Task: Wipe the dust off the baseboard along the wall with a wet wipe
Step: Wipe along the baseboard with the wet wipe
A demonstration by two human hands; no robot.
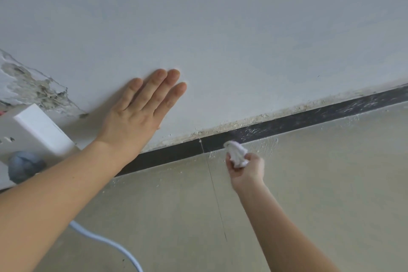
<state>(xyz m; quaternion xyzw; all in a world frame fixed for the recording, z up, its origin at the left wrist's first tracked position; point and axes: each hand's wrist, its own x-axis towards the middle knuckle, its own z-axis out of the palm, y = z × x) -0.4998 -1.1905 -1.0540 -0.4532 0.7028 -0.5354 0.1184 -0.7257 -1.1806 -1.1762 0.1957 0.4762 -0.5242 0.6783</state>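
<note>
A narrow black baseboard (287,122) runs along the foot of the white wall, from lower left to upper right. To the right of the wipe it looks streaked with pale dust; to the left it looks darker. A bunched white wet wipe (235,152) is held in my right hand (246,170), and its tip presses against the baseboard's lower edge. My left hand (139,112) lies flat on the wall above the baseboard, fingers together and extended, holding nothing.
A white power adapter (42,128) sits in a wall socket at the left, with a white cable (106,242) trailing over the beige tiled floor (331,183). Plaster is broken away on the wall (37,88) above it. White crumbs lie on the floor along the baseboard.
</note>
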